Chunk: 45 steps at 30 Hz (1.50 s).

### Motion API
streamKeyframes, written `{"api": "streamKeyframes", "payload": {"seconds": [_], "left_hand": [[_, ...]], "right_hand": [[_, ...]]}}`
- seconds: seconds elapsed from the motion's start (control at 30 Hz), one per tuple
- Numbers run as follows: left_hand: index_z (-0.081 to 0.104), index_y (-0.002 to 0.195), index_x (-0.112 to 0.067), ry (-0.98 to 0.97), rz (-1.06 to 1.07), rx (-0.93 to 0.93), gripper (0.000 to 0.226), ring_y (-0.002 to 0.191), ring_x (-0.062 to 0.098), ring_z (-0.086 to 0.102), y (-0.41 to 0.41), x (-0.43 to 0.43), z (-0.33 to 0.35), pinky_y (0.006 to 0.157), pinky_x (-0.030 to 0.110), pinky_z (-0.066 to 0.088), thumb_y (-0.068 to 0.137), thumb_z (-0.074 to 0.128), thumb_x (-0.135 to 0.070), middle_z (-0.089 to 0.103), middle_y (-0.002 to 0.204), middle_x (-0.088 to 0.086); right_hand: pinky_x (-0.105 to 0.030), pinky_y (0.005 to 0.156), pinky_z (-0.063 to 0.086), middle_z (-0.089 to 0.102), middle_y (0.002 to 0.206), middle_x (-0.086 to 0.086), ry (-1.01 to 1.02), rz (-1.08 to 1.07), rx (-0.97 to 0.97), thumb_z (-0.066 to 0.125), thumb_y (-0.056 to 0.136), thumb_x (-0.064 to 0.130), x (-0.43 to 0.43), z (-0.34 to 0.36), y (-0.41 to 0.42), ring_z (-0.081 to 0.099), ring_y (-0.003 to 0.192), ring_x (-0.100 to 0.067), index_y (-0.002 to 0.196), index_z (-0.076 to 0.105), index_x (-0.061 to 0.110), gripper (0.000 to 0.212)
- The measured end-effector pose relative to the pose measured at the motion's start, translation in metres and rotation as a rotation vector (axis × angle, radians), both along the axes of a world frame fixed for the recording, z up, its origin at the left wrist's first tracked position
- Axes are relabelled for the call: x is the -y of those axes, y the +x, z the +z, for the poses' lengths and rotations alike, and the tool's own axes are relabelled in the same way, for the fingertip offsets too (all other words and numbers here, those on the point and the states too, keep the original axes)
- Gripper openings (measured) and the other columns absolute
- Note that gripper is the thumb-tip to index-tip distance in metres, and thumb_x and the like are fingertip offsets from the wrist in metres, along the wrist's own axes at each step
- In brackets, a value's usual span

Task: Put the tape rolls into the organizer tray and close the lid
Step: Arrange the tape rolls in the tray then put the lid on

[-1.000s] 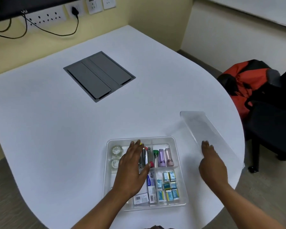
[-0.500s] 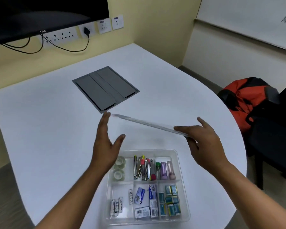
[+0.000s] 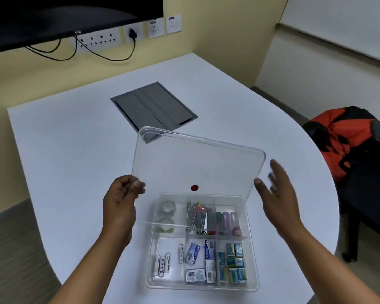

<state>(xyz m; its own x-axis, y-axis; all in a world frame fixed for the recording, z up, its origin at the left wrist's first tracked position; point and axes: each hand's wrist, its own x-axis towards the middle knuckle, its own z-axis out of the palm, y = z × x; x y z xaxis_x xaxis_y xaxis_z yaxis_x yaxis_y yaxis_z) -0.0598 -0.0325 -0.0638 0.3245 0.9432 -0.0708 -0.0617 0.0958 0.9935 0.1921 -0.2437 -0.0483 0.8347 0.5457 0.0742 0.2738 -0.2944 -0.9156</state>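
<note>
Head view: lid (image 3: 195, 170) now tilted over tray (image 3: 253, 249), pinched by left hand (image 3: 121, 200). Right hand (image 3: 276, 194) open, blurred, seemingly released. Tape rolls (image 3: 167, 208) in; closing left.

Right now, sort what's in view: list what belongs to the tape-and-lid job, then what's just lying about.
Job:
tape rolls
organizer tray
clear lid
left hand, pinching the lid
right hand, open

Lying about:
batteries
grey cable hatch
orange backpack

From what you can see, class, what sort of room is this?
Probably an office meeting room: a wall-mounted screen above a row of sockets, a white table with a built-in cable hatch, and a whiteboard.
</note>
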Motion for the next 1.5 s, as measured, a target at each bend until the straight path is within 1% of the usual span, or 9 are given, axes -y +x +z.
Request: {"api": "streamKeyframes", "payload": {"seconds": [0.17,0.27,0.47,0.67,1.0,1.07,1.17,1.27,1.5], "left_hand": [[0.063,0.087,-0.02,-0.227,-0.059,-0.032,0.015,0.07,0.013,0.067,-0.002,0.009,-0.017,0.075,0.031,0.049,0.093,0.056,-0.008,0.071,0.076,-0.002],[0.06,0.1,-0.024,-0.185,-0.089,-0.166,0.021,0.072,0.018,0.07,-0.006,0.017,-0.03,0.071,0.029,0.052,0.091,0.058,-0.005,0.074,0.078,0.003],[0.062,0.102,-0.027,0.046,-0.199,-0.579,0.026,0.075,0.018,0.065,-0.022,0.033,-0.065,0.067,0.026,0.048,0.08,0.075,-0.019,0.069,0.076,-0.001],[0.058,0.12,-0.026,0.179,-0.328,-0.737,0.05,0.087,0.003,0.057,-0.034,0.047,-0.092,0.072,0.019,0.043,0.075,0.079,-0.026,0.057,0.098,-0.009],[0.041,0.141,-0.02,0.301,-0.599,-1.037,0.085,0.12,0.015,0.048,-0.043,0.031,-0.105,0.097,0.034,0.045,0.07,0.074,-0.053,0.047,0.129,-0.002],[0.034,0.144,-0.021,0.347,-0.624,-1.075,0.094,0.122,0.015,0.046,-0.043,0.031,-0.103,0.097,0.033,0.045,0.067,0.074,-0.057,0.042,0.135,-0.002],[0.007,0.15,-0.031,0.494,-0.72,-1.124,0.12,0.136,0.018,0.035,-0.045,0.033,-0.101,0.104,0.033,0.04,0.056,0.075,-0.063,0.014,0.157,-0.003],[-0.022,0.143,-0.038,0.596,-0.887,-1.177,0.138,0.145,0.018,0.018,-0.046,0.041,-0.102,0.109,0.034,0.035,0.048,0.072,-0.072,-0.022,0.158,-0.008],[-0.021,0.147,-0.024,0.626,-0.993,-1.246,0.142,0.147,0.018,-0.008,-0.029,0.028,-0.103,0.117,0.034,0.021,0.051,0.071,-0.076,-0.037,0.151,0.0]], "right_hand": [[-0.032,0.086,0.055,0.064,0.126,-0.003,0.047,0.042,-0.385,0.052,0.098,0.016,0.014,-0.035,-0.014,0.069,0.101,-0.017,0.136,0.048,0.024,0.039],[-0.029,0.076,0.059,0.066,0.117,0.002,0.055,-0.023,-0.414,0.053,0.097,0.007,0.021,-0.045,-0.02,0.071,0.094,-0.018,0.144,0.037,0.029,0.054],[-0.037,0.089,0.052,0.07,0.114,0.0,-0.235,-0.108,-0.311,0.065,0.088,0.01,0.042,-0.068,-0.026,0.067,0.1,-0.013,0.132,0.051,0.032,0.052],[-0.038,0.097,0.045,0.057,0.136,-0.001,-0.401,-0.087,-0.33,0.078,0.079,0.024,0.064,-0.09,-0.043,0.052,0.125,-0.017,0.14,0.043,0.031,0.07],[-0.038,0.103,0.04,0.041,0.149,-0.01,-0.734,0.169,-0.197,0.075,0.077,0.045,0.061,-0.098,-0.043,0.044,0.132,-0.028,0.15,0.024,0.025,0.091],[-0.039,0.109,0.033,0.018,0.16,-0.009,-0.852,0.255,-0.11,0.075,0.073,0.053,0.057,-0.096,-0.044,0.026,0.143,-0.029,0.153,0.009,0.022,0.108],[-0.035,0.117,0.012,-0.017,0.157,0.001,-0.957,0.514,0.14,0.073,0.059,0.068,0.057,-0.099,-0.047,-0.011,0.147,-0.019,0.152,-0.01,0.024,0.132],[-0.033,0.117,0.009,-0.022,0.157,-0.001,-1.069,0.697,0.23,0.071,0.046,0.078,0.057,-0.103,-0.054,-0.014,0.147,-0.019,0.151,-0.014,0.023,0.146],[-0.035,0.116,0.003,-0.025,0.157,-0.012,-1.148,0.773,0.35,0.079,0.047,0.073,0.037,-0.103,-0.043,-0.018,0.146,-0.026,0.147,-0.023,0.013,0.155]]}}
